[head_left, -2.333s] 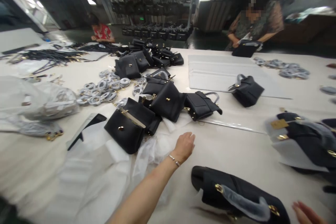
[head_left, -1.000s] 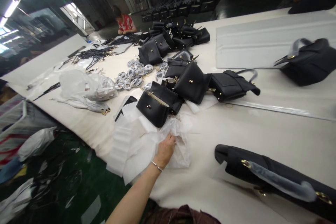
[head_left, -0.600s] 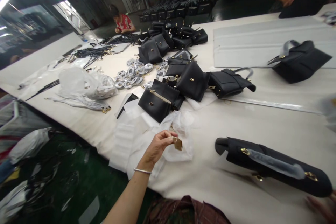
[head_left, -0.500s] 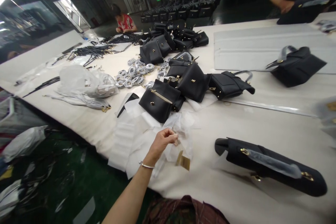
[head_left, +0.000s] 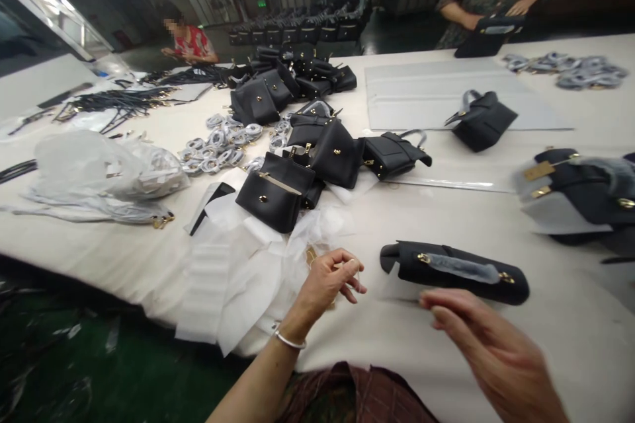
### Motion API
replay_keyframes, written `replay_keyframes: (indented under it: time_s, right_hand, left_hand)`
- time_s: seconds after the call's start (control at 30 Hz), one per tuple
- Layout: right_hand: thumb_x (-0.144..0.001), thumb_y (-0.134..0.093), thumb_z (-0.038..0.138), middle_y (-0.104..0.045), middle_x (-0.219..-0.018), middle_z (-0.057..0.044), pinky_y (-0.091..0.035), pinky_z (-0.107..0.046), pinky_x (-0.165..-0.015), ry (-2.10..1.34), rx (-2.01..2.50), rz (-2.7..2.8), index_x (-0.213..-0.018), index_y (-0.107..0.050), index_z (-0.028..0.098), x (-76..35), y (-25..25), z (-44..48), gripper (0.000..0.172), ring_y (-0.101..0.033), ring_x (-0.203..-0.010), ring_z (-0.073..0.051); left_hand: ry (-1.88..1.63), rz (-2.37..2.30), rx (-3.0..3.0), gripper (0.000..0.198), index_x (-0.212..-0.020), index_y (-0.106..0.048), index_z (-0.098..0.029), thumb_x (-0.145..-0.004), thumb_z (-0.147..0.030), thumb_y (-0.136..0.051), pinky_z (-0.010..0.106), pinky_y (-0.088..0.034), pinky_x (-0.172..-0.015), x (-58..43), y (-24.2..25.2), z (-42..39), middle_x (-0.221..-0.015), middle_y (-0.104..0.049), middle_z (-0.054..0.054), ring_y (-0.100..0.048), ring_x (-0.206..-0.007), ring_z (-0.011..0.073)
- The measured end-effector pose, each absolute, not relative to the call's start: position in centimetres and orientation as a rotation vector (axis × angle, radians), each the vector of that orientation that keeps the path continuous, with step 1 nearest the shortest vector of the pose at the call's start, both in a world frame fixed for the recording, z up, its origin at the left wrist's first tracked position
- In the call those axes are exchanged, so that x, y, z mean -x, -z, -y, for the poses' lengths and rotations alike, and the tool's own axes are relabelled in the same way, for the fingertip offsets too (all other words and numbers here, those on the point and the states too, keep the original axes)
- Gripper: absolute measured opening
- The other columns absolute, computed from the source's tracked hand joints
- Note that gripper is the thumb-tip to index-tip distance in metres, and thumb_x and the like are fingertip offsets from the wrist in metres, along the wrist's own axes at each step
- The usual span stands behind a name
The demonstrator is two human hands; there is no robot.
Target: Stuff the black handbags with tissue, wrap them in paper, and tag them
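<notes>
My left hand (head_left: 327, 281) is closed in a pinch at thumb and forefinger on a small tag, just above crumpled clear plastic (head_left: 317, 228) and white tissue sheets (head_left: 233, 271). My right hand (head_left: 491, 357) hovers low at the front right, blurred, with its fingers stretched out and nothing in it. Between and just beyond the two hands a long black handbag (head_left: 454, 271) lies flat on the white table (head_left: 436, 218), its handle wrapped in foam and its fittings gold.
A heap of small black handbags (head_left: 307, 158) lies beyond the tissue. Coiled wrapped straps (head_left: 218, 142) and plastic bags (head_left: 99, 172) are to the left. Another bag (head_left: 481, 120) stands by grey sheets (head_left: 446, 92). Two people work across the table. The table edge drops to green floor (head_left: 74, 357).
My left hand reached into the plastic, lifted out a small brown tag and drew it toward me. My right hand has come into view, and the view has swung right.
</notes>
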State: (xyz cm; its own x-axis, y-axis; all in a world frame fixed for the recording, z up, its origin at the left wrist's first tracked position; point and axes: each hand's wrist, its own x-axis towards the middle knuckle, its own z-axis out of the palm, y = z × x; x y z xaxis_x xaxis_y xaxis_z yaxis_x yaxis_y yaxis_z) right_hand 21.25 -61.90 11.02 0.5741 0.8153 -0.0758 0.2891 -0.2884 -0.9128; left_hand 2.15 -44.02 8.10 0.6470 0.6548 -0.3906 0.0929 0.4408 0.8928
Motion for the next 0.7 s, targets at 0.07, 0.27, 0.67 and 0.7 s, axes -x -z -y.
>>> replay_keyframes:
  time_s: [0.07, 0.27, 0.67, 0.7]
  right_hand:
    - [-0.077, -0.073, 0.053, -0.07, -0.101, -0.007, -0.055, -0.033, -0.075, -0.828, 1.786, 0.952, -0.096, -0.076, 0.026, -18.9, -10.8, 58.9, 0.033, -0.065, -0.089, -0.026]
    - [-0.078, -0.071, 0.055, -0.064, -0.082, -0.004, -0.051, -0.029, -0.066, -1.08, 1.598, 0.798, -0.081, -0.075, 0.02, -16.8, -9.1, 55.9, 0.036, -0.059, -0.075, -0.019]
    - [-0.076, -0.076, 0.049, -0.068, -0.083, -0.005, -0.047, -0.029, -0.064, -1.205, 1.523, 0.45, -0.08, -0.075, 0.018, -18.1, -7.9, 58.5, 0.031, -0.053, -0.07, -0.016]
    - [-0.075, -0.078, 0.047, -0.069, -0.091, -0.006, -0.049, -0.029, -0.065, -1.231, 1.427, 0.347, -0.078, -0.073, 0.018, -18.0, -7.9, 58.7, 0.029, -0.057, -0.076, -0.018]
  left_hand:
    - [-0.418, -0.743, -1.06, 0.037, -0.088, -0.064, -0.013, -0.081, -0.049, -0.069, 0.022, -0.056, -0.046, -3.1, -8.5, 45.2, -0.109, -0.068, 0.013, -0.072, -0.072, 0.0192]
    - [-0.44, -0.681, -1.128, 0.03, -0.085, -0.069, -0.013, -0.081, -0.043, -0.069, 0.022, -0.059, -0.05, -4.5, -9.2, 46.8, -0.146, -0.046, 0.013, -0.069, -0.066, 0.0113]
    - [-0.164, -0.747, -1.346, 0.017, -0.093, -0.057, -0.018, -0.089, -0.034, -0.053, 0.015, -0.037, -0.035, -4.6, -6.4, 47.5, -0.05, -0.056, -0.006, -0.053, -0.039, 0.0101]
    - [-0.155, -0.751, -1.421, 0.011, -0.091, -0.056, -0.018, -0.087, -0.029, -0.053, 0.015, -0.038, -0.038, -4.5, -6.3, 47.5, -0.053, -0.058, -0.005, -0.056, -0.042, 0.0107]
